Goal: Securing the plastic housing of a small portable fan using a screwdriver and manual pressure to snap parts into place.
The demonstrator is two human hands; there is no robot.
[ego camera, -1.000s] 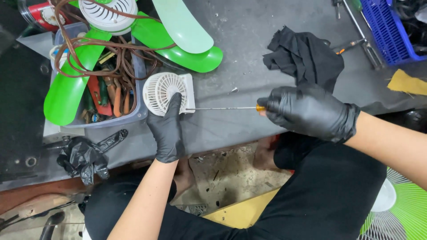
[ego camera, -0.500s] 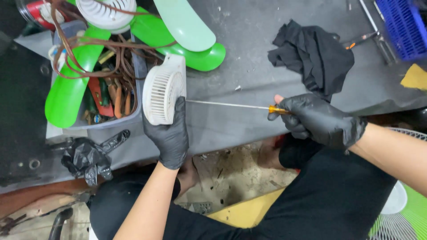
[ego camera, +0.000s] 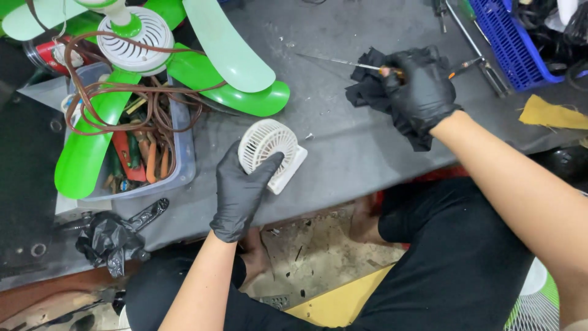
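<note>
Head cam: your left hand [ego camera: 240, 191] gripped the small white fan [ego camera: 269, 153] near the workbench's [ego camera: 343, 147] front edge, while your right hand [ego camera: 421, 91] held a long thin screwdriver [ego camera: 343, 61] over the black rag [ego camera: 367, 92] farther back.

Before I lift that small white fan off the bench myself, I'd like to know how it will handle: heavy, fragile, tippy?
The small white fan looks like thin plastic, so probably light; the left hand steadies it alone. Its slatted grille seems apt to flex or crack if squeezed. It stands tilted on a narrow base, so it would likely tip when pushed.
</note>
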